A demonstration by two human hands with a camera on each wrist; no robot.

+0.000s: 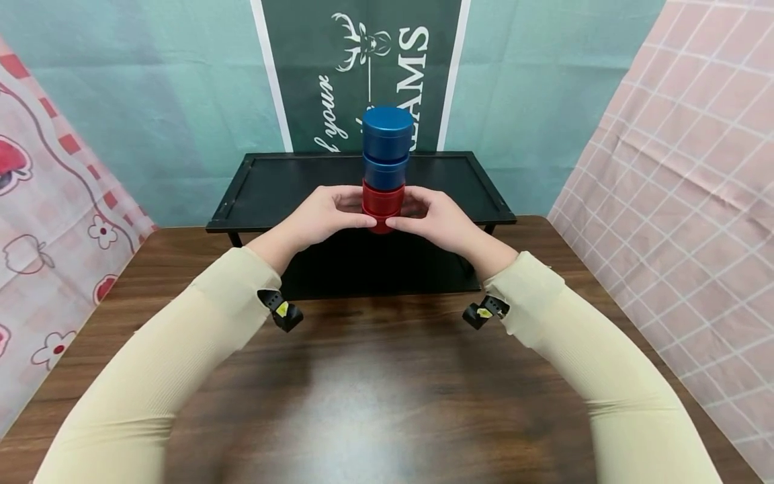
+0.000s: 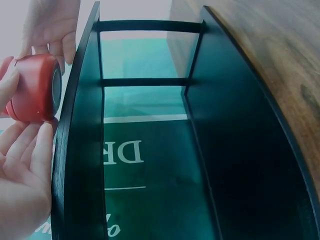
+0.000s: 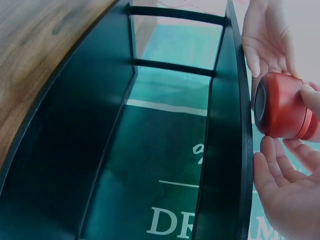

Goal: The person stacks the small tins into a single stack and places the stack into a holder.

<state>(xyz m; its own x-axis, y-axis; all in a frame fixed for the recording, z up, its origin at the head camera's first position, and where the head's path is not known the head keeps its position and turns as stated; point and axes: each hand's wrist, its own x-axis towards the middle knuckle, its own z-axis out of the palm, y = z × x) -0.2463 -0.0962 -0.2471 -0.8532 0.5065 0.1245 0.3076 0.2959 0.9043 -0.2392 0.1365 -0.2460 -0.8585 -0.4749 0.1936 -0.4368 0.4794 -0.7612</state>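
Note:
A red canister (image 1: 383, 202) stands upright in the head view with a blue canister (image 1: 387, 144) stacked on top of it. My left hand (image 1: 329, 214) grips the red canister from the left, thumb on its front and fingers behind. From the other side my right hand (image 1: 437, 218) holds it the same way. Neither hand touches the blue canister. In both wrist views the dark underside of the red canister (image 2: 37, 87) shows beside the upper board's edge, so its base is at least partly off the board. The blue canister is out of both wrist views.
A black two-level shelf (image 1: 290, 181) stands at the back of the wooden table (image 1: 363, 376). Behind it hangs a green cloth (image 1: 514, 101) with white lettering. Patterned pink cloths line the left (image 1: 54, 235) and right (image 1: 683, 202) sides.

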